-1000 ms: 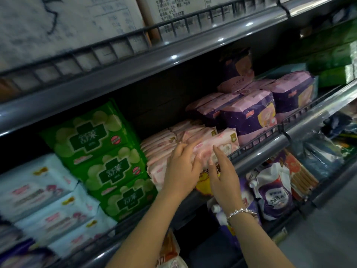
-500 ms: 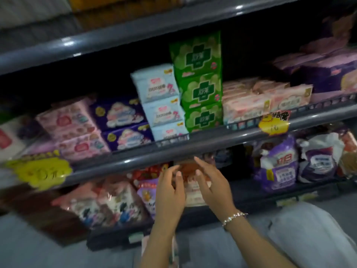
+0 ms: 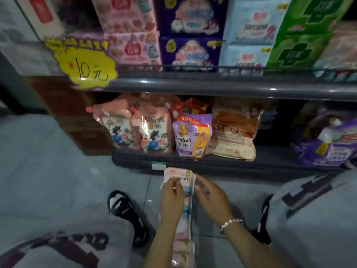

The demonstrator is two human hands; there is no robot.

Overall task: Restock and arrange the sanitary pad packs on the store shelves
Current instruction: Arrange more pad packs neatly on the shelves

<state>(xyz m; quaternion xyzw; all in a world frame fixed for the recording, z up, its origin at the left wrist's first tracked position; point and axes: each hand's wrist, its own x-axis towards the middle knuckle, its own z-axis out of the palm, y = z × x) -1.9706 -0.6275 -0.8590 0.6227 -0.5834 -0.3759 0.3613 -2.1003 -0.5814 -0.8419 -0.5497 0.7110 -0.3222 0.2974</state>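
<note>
Detergent pouches point(image 3: 152, 130) under yellow price sign point(image 3: 87, 64)

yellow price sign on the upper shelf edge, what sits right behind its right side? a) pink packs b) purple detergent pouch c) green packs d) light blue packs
a: the yellow price sign hangs at the left end of the upper shelf rail, and its right edge overlaps the stacked pink packs; purple packs come next, further right.
</note>
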